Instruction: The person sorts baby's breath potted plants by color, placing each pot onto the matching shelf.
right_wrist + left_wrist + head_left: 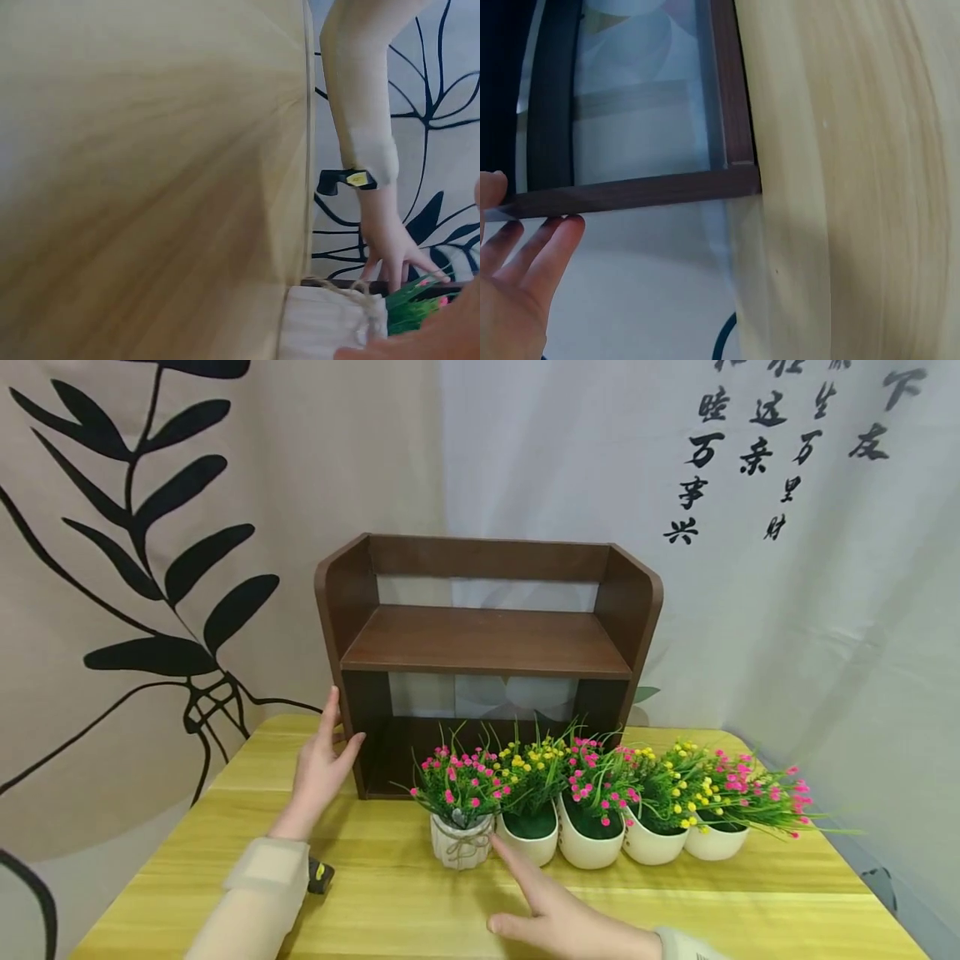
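A brown wooden two-tier shelf (487,643) stands upright on the table. My left hand (318,777) is at its left side panel (630,191), the thumb on one face and the fingers on the outer face, pinching it. In front of the shelf's lower tier stands a white flowerpot with a twine bow (459,845), holding pink artificial flowers (457,781). My right hand (558,914) has its index finger extended to the right side of this pot, the thumb spread apart. The right wrist view shows the pot (330,322) close to that hand; contact is unclear.
Several smooth white pots, including one with yellow flowers (527,843) and one with pink (591,843), stand in a row to the right. They partly hide the shelf's lower front. The yellow wood-grain table (390,910) ends before a printed curtain (562,460).
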{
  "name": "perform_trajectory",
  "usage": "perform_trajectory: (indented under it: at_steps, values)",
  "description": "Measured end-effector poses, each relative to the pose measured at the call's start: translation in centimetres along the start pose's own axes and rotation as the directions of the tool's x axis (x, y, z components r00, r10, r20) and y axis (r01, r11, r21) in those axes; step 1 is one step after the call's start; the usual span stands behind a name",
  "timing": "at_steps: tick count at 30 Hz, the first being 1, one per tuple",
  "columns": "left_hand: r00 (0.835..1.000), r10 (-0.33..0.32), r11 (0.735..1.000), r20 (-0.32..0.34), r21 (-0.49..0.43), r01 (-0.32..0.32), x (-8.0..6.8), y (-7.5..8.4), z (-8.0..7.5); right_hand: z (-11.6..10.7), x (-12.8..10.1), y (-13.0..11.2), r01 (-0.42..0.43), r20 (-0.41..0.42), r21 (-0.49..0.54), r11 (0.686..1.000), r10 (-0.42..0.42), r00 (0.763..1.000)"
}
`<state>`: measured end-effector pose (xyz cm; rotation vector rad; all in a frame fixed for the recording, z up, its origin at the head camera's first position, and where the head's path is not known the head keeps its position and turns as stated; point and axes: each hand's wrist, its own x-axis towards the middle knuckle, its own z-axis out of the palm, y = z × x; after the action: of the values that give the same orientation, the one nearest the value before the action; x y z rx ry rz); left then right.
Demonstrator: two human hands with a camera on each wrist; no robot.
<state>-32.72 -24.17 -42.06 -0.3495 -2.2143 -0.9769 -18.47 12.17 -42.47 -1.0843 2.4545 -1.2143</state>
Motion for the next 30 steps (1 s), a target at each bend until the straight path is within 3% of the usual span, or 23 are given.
perform_trajectory:
  at_steps: [4, 8, 30]
  values:
    - [1.000, -0.015, 1.000, -0.018, 0.001, 0.015, 0.0, 0.2, 0.2, 0.8, 1.1, 0.6, -0.047, -0.107, 0.053, 0.997, 0.052, 0.993]
    - [0.999, -0.025, 1.000, -0.033, -0.008, 0.025, -0.2, 0.3, 0.2, 1.2, 1.9, 0.8, -0.076, -0.149, 0.067, 0.995, 0.085, 0.985]
    - [1.000, -0.018, 1.000, -0.012, -0.006, 0.018, 0.0, 0.1, 0.3, 2.9, 3.0, 0.5, -0.050, -0.123, 0.087, 0.995, 0.061, 0.991]
